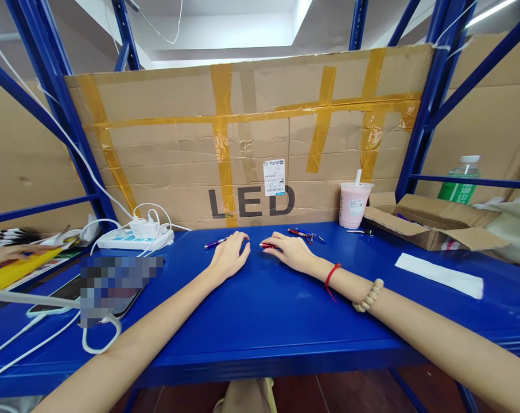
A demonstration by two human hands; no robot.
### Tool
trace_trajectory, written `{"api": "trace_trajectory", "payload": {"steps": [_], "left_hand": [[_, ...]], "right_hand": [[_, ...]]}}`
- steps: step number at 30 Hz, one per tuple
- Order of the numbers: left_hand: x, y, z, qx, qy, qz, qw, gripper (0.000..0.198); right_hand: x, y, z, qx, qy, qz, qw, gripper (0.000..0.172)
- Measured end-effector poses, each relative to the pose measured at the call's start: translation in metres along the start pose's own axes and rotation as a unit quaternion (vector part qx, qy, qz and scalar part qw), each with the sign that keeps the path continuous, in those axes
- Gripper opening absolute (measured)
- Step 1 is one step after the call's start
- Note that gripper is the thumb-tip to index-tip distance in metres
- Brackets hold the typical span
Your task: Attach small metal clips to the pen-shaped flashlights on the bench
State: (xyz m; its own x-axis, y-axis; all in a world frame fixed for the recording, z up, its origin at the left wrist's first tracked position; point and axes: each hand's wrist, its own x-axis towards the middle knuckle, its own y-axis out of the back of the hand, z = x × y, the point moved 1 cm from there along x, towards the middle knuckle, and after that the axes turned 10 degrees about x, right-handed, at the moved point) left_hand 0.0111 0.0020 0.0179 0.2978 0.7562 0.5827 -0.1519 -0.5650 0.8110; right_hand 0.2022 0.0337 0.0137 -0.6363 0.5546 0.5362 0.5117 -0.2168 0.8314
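My left hand (231, 256) rests palm down on the blue tabletop, fingers bent a little and the thumb apart from them. A purple pen (214, 244) lies at its outer side, one end hidden behind the hand. Opposite it, my right hand (295, 252) has its thumb and fingers around a red pen (267, 245), whose end sticks out to the left. Just beyond the right hand lie a dark red pen (298, 233) and a blue pen (315, 236), close together. A dark pen (360, 232) lies farther right.
A pink drink cup (353, 206) and an open cardboard box (423, 223) stand at the right, with a white strip (439, 275) in front. At left are a power strip (135, 238), cables and a partly blurred device (131, 304). Another person's hand (14, 253) touches yellow material.
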Motion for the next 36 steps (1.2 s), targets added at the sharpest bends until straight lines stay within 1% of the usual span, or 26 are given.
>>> {"api": "trace_trajectory", "payload": {"steps": [5,9,13,16,21,27,36], "left_hand": [[0.0006,0.0008,0.0016,0.011,-0.023,-0.002,1.0,0.015],[0.0007,0.0005,0.0018,0.018,-0.03,-0.002,0.999,0.015],[0.0005,-0.0008,0.0007,0.017,-0.036,0.004,0.999,0.016],[0.0007,-0.0024,-0.001,0.012,-0.044,0.007,0.999,0.017],[0.0008,-0.0006,-0.0002,0.007,-0.036,-0.003,0.999,0.018],[0.0007,0.0022,0.0025,0.002,-0.027,-0.011,1.0,0.017],[0.0011,-0.0011,0.0005,0.007,-0.036,-0.009,0.999,0.019]], "right_hand": [[-0.0001,-0.0029,0.0034,0.016,0.004,-0.016,1.0,0.03],[-0.0004,-0.0044,0.0052,0.016,0.006,-0.007,1.0,0.032],[-0.0008,-0.0041,0.004,0.005,-0.001,0.012,1.0,0.039],[-0.001,-0.0041,0.003,-0.023,-0.006,0.005,1.0,0.042],[-0.0007,-0.0037,0.0038,-0.039,-0.005,-0.007,0.999,0.037],[0.0007,-0.0026,0.0054,-0.009,-0.018,-0.01,1.0,0.026],[0.0005,-0.0043,0.0039,0.015,-0.009,-0.003,1.0,0.03]]}}
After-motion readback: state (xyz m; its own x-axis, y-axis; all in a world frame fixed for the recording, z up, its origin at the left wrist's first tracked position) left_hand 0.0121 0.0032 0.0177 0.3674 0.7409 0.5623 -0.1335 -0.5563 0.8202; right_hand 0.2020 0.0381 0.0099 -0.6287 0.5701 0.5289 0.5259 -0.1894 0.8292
